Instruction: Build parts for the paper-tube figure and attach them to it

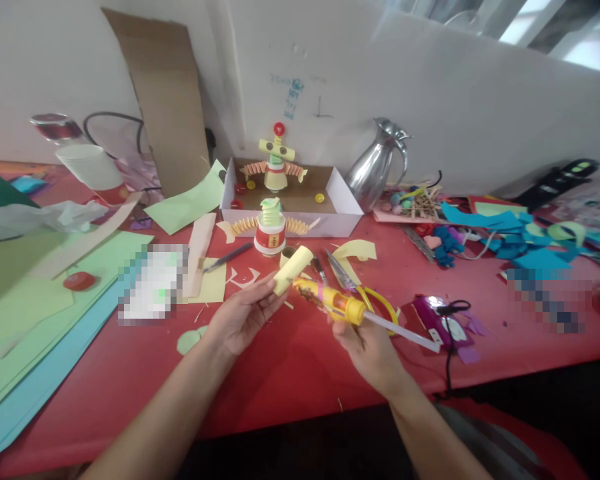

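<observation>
Yellow paper roll sits pinched at its lower end between the fingertips of the left hand, its free end tilted up toward one o'clock over the red table. Right hand is closed around the body of a yellow glue gun, with the nozzle pointing toward ten o'clock and lying just beside or touching the lower end of the roll; the exact contact cannot be made out. A glue stick juts from the back of the gun toward four o'clock, and a black cord runs off the table edge at five o'clock of it.

At twelve o'clock of the roll stands a paper-cup figure with pleated arms; scissors lie just behind the gun.

In my judgement the chief risk is the nozzle sitting so near the left fingertips: a small slip could put hot glue on skin rather than paper. The light pinch could also let the roll turn or flatten under the nozzle's push, smearing the glue. The cord, trailing over the edge, might snag and tug the gun off its line.
</observation>
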`<state>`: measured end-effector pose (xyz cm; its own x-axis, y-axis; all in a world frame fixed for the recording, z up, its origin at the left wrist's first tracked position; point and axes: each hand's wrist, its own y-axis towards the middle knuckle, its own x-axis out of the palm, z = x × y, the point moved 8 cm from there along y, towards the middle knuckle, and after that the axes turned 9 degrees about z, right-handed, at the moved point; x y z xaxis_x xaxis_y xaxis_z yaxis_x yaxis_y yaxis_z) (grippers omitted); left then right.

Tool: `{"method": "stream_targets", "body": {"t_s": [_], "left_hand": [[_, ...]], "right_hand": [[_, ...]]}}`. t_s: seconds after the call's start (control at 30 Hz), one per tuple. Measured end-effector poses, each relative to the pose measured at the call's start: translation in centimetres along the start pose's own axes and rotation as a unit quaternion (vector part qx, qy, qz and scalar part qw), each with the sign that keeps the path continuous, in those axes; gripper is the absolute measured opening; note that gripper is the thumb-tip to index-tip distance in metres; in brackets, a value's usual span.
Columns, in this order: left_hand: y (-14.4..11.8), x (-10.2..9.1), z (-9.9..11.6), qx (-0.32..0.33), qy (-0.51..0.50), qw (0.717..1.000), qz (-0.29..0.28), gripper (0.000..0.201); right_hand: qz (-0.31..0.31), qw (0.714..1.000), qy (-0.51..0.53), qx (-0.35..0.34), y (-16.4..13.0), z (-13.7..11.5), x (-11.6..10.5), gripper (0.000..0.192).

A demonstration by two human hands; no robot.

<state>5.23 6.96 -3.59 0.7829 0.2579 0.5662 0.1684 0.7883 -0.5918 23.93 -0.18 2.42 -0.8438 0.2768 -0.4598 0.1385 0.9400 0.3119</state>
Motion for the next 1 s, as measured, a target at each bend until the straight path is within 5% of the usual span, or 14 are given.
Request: {"method": "stream_targets", "body": {"t_s": [0.2, 0.4, 0.6, 0.8, 1.0], "left_hand": [[-0.4, 0.0, 0.2, -0.001, 0.000, 1.000, 0.020, 0.012], [-0.5, 0.2, 0.2, -0.004, -0.010, 1.000, 0.008, 0.013], [-0.6, 0.2, 0.3, -0.005, -0.006, 1.000, 0.019, 0.013], [-0.6, 0.4, 0.3, -0.010, -0.009, 1.000, 0.012, 0.013], [-0.8, 0.3, 0.3, -0.013, -0.001, 1.000, 0.019, 0.014]], "right_hand": [[0.031, 0.999, -0.009, 0.016, 0.1, 0.7, -0.6, 0.050], [0.004, 0.999, -0.006, -0.037, -0.1, -1.5, -0.2, 0.049], [0.033, 0.999, -0.014, 0.015, 0.3, 0.4, -0.9, 0.051], [-0.005, 1.000, -0.002, -0.019, -0.1, -0.9, -0.3, 0.049], [0.043, 0.999, -0.004, 0.023, 0.8, 1.0, -1.6, 0.051]]}}
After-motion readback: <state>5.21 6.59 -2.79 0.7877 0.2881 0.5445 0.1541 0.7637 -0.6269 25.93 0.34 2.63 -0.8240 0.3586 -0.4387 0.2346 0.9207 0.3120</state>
